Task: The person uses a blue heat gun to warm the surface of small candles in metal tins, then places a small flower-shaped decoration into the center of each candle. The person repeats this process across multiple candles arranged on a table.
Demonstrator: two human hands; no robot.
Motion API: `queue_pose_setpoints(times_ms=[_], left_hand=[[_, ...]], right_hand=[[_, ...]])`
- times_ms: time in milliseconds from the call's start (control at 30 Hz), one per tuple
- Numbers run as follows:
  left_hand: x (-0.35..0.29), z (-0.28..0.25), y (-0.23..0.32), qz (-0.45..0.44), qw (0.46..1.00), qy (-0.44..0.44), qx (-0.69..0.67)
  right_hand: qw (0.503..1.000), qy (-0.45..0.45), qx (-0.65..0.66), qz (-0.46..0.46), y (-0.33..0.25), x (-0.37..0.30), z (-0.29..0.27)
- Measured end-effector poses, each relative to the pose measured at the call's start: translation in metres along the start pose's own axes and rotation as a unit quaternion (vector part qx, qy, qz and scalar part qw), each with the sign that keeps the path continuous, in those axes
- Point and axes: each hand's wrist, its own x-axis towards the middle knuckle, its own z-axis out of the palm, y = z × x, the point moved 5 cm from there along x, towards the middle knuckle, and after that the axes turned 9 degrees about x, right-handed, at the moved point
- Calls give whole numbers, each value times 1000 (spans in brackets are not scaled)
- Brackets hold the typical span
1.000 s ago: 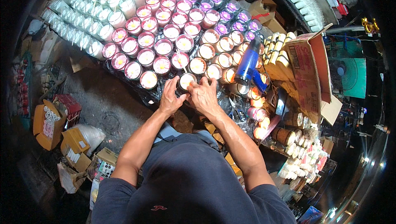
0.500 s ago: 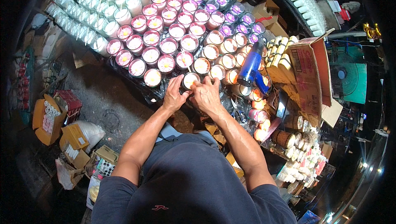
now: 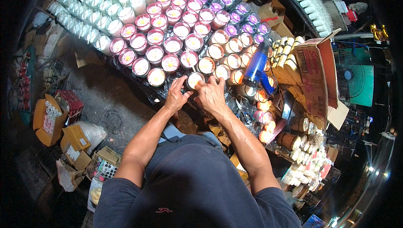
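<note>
A glass jar candle (image 3: 195,80) with pale wax stands at the near edge of a crowded table, between my two hands. My left hand (image 3: 176,96) curves around its left side, thumb and forefinger spread against the glass. From the right, my right hand (image 3: 211,97) grips the near rim, its fingertips bent over the edge and partly hiding the wax. Just beyond stands a pink jar candle (image 3: 188,59) with a pale stick across it. Another pale candle (image 3: 206,65) sits close behind my right fingers.
Rows of pink flower-topped candles (image 3: 172,45), purple ones (image 3: 236,16) and white ones (image 3: 126,14) fill the table. A blue heat gun (image 3: 257,65) lies across candles on the right, near scissors (image 3: 242,115). An open carton (image 3: 312,79) stands farther right. Boxes (image 3: 49,119) sit on the left floor.
The view has shifted very slightly. Both hands stay at the same candle with almost the same grip.
</note>
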Motion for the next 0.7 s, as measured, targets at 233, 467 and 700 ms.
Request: queue_pose_setpoints(times_ms=[233,467,700], left_hand=[[-2,-2,-2,-5,1000,-1,-8],[-20,-14,-14,-23,998,64,11],[-59,-19,-13,-59,998,-11,-23]], right_hand=[[1000,-23,-16,0,-3,2,-3],[997,-71,-36,4,1,1,-1],[998,-53,-19,-16,2,0,-3]])
